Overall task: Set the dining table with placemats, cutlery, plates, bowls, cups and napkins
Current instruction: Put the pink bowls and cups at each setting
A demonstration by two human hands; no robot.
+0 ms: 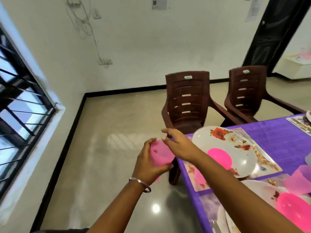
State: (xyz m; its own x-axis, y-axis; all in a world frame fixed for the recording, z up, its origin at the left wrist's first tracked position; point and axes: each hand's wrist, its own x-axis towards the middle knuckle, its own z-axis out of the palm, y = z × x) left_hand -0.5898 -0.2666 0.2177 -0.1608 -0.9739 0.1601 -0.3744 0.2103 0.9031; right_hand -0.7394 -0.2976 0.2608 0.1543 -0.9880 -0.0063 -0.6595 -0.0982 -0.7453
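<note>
Bright daylight frm window [20,101]; floor [117,148] glare; motion blur, edges warped.

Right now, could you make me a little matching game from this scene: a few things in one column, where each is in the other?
Things:
1. pink cup
2. rose plate
3. bracelet
4. brown chair

Places:
A. on the left wrist
B. on a placemat on the purple table
C. held in the left hand's grip
D. on the floor beside the table

Pairs: 1-C, 2-B, 3-A, 4-D
</note>
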